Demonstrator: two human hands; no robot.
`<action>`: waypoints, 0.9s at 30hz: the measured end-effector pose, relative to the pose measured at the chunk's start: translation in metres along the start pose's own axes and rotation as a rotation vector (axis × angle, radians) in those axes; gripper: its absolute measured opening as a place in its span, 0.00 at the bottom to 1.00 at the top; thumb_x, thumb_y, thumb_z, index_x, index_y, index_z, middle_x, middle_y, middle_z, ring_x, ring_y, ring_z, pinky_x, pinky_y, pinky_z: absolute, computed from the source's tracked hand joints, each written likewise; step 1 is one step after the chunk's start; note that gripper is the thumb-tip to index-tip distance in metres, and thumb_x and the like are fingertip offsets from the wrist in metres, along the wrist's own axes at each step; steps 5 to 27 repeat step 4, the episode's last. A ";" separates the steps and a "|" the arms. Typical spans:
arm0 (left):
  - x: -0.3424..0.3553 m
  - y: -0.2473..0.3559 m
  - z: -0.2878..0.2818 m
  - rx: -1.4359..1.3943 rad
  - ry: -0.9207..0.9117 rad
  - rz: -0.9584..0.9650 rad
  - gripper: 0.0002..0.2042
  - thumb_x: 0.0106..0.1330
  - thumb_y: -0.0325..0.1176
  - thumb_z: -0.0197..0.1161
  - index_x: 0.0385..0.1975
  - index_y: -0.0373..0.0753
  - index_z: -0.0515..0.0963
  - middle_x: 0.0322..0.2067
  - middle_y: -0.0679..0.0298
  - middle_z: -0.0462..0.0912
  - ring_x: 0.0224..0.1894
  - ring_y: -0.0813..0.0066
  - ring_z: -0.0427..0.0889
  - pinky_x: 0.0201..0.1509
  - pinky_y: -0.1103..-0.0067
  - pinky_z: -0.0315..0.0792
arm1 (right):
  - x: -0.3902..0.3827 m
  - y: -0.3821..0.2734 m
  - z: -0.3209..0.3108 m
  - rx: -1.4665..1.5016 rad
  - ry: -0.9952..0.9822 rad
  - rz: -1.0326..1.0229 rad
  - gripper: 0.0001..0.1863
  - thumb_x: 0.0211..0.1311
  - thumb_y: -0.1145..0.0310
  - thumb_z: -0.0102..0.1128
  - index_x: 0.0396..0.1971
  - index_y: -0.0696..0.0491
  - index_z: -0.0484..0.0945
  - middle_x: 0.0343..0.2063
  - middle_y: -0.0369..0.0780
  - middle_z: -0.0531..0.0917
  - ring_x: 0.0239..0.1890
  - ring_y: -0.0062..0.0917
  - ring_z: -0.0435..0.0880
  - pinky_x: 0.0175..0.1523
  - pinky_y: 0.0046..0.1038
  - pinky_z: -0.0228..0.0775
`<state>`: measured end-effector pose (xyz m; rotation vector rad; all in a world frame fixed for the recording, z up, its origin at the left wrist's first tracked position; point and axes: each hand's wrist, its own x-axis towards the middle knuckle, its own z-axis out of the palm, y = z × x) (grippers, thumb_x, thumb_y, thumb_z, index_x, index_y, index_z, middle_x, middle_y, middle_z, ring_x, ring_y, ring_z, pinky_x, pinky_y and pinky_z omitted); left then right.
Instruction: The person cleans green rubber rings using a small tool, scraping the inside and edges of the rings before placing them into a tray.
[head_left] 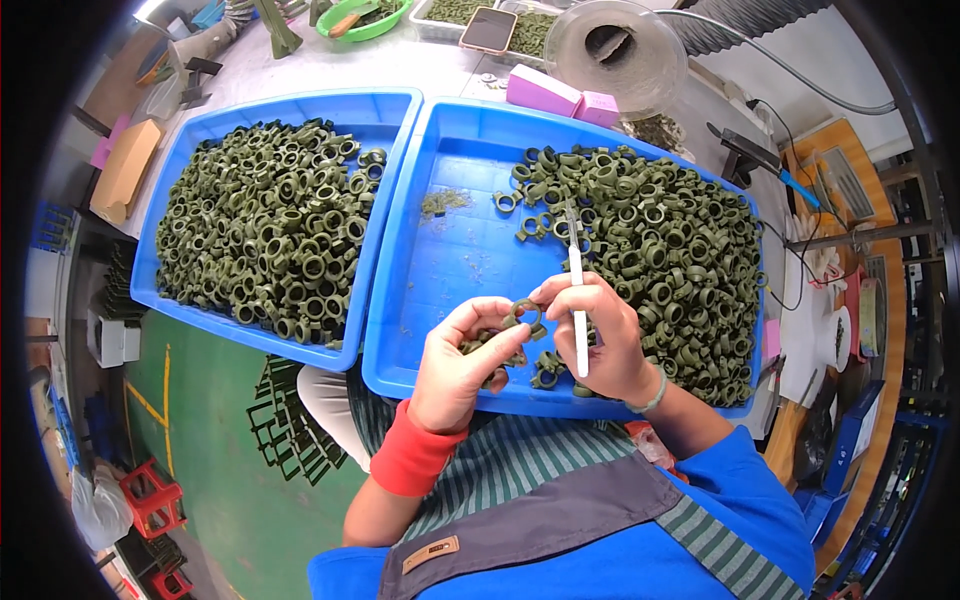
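My left hand (455, 365), in a red wristband, is closed around several olive-green rings. One green ring (521, 313) stands up between its thumb and fingers. Close against it, my right hand (605, 335) grips a slim craft knife (577, 290) with a pale handle, its thin blade end pointing away from me. The right thumb and forefinger reach the held ring; whether they pinch it I cannot tell. Both hands are over the near side of the right blue tray (420, 290), whose right part holds a heap of similar rings (670, 260).
A second blue tray (255, 105) full of green rings adjoins on the left. Beyond the trays are a pink box (543, 92), a phone (489, 30), a green basin (365, 20) and a clear round container (645, 60). A red stool (153, 500) stands on the floor at left.
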<state>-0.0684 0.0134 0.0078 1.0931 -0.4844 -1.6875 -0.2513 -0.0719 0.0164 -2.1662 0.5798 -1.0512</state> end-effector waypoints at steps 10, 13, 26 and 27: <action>0.000 -0.001 -0.006 0.130 0.052 0.080 0.20 0.67 0.31 0.68 0.57 0.38 0.74 0.39 0.67 0.84 0.33 0.85 0.81 0.25 0.87 0.69 | -0.001 0.004 0.000 0.129 -0.022 0.083 0.15 0.55 0.88 0.57 0.40 0.56 0.73 0.40 0.48 0.83 0.44 0.34 0.84 0.49 0.30 0.78; 0.000 -0.001 -0.006 0.130 0.052 0.080 0.20 0.67 0.31 0.68 0.57 0.38 0.74 0.39 0.67 0.84 0.33 0.85 0.81 0.25 0.87 0.69 | -0.001 0.004 0.000 0.129 -0.022 0.083 0.15 0.55 0.88 0.57 0.40 0.56 0.73 0.40 0.48 0.83 0.44 0.34 0.84 0.49 0.30 0.78; 0.000 -0.001 -0.006 0.130 0.052 0.080 0.20 0.67 0.31 0.68 0.57 0.38 0.74 0.39 0.67 0.84 0.33 0.85 0.81 0.25 0.87 0.69 | -0.001 0.004 0.000 0.129 -0.022 0.083 0.15 0.55 0.88 0.57 0.40 0.56 0.73 0.40 0.48 0.83 0.44 0.34 0.84 0.49 0.30 0.78; 0.000 -0.001 -0.006 0.130 0.052 0.080 0.20 0.67 0.31 0.68 0.57 0.38 0.74 0.39 0.67 0.84 0.33 0.85 0.81 0.25 0.87 0.69 | -0.001 0.004 0.000 0.129 -0.022 0.083 0.15 0.55 0.88 0.57 0.40 0.56 0.73 0.40 0.48 0.83 0.44 0.34 0.84 0.49 0.30 0.78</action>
